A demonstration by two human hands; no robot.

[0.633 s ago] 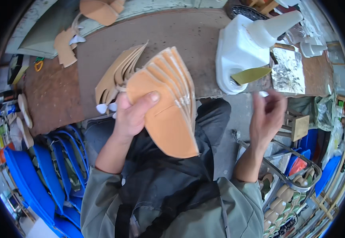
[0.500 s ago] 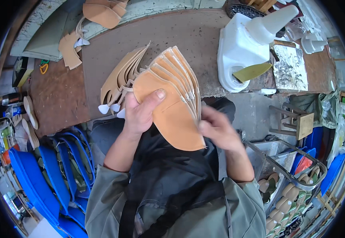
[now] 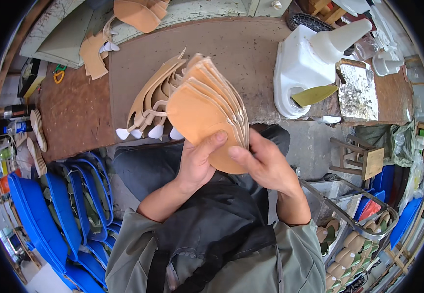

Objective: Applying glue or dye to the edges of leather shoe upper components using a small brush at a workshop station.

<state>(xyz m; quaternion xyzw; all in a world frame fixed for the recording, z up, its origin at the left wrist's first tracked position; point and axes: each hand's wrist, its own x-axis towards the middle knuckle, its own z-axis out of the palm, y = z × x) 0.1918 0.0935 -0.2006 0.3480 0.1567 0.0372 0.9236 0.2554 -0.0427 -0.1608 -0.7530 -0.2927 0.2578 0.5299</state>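
A fanned stack of tan shoe uppers (image 3: 199, 110) is held over my lap at the bench's near edge. My left hand (image 3: 199, 158) grips its lower left side, thumb flat on the front piece and fingers hidden beneath. On the right edge, my right hand (image 3: 265, 158) pinches the layers, thumb on the front face and fingers behind. Joined to the stack, curved tan straps (image 3: 153, 93) spread leftward over the bench. White tips (image 3: 155, 132) hang from their ends near the bench edge.
A white glue bottle (image 3: 302, 71) with a cone spout stands to the right; a yellow-green blade-shaped piece (image 3: 314, 95) rests in its base. More tan pieces (image 3: 94, 56) lie at the far left. Blue bins (image 3: 36, 224) are at my left, a metal-framed rack of shoes (image 3: 351, 244) at my right.
My left hand has slid down the stack toward its lower end. My right thumb has come onto the front face. The fanned layers have drawn closer together and stand more upright.
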